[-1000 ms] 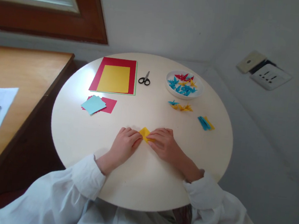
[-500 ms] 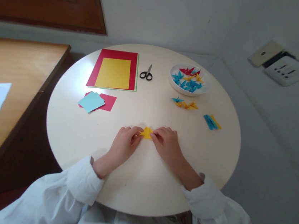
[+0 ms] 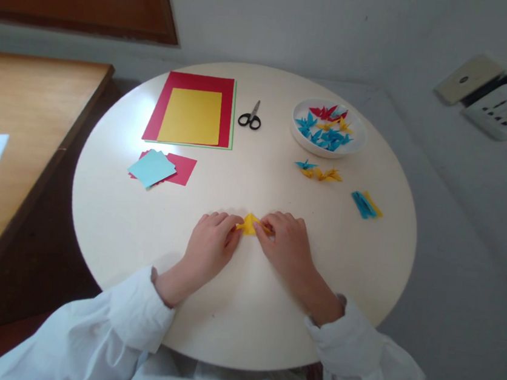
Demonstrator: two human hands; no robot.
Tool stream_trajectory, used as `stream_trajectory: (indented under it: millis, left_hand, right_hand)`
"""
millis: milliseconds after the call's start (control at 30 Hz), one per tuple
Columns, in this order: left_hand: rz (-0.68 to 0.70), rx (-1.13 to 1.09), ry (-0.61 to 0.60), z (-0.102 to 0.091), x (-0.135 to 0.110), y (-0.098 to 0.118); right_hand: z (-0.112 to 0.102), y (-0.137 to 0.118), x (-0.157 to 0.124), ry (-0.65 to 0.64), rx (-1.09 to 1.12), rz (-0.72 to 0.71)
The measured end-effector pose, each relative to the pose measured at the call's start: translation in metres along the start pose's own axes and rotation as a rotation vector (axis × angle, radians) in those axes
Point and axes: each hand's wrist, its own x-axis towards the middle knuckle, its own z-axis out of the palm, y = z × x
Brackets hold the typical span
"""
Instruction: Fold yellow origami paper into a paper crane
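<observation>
A small folded piece of yellow paper (image 3: 250,224) lies on the round cream table (image 3: 230,309) in front of me. My left hand (image 3: 210,246) pinches its left side with curled fingers. My right hand (image 3: 286,245) pinches its right side, fingers closed over the paper. Much of the paper is hidden under my fingertips. Both wrists rest on the tabletop, in white sleeves.
Farther back lie a stack of red and yellow sheets (image 3: 192,110), black scissors (image 3: 249,117), and a white dish of folded paper cranes (image 3: 328,128). Loose cranes (image 3: 319,172), folded blue and yellow strips (image 3: 366,204) and blue-on-red squares (image 3: 159,167) lie nearer. A wooden desk (image 3: 18,126) stands left.
The yellow paper has been folded narrower between my fingertips. My hands stay in the same spot on the table; the camera has tilted, shifting the view slightly.
</observation>
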Motion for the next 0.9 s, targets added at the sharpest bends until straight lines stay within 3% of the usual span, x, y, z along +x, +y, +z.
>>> stream_trajectory:
  millis: [367, 900]
  left_hand:
    - [-0.063, 0.11, -0.055, -0.0047, 0.0004, 0.0059]
    - [-0.103, 0.156, -0.082, -0.0045, 0.0047, 0.0087]
  right_hand:
    - [-0.0068, -0.008, 0.0034, -0.074, -0.094, 0.052]
    - [-0.0056, -0.0104, 0.0055, -0.08, -0.131, 0.066]
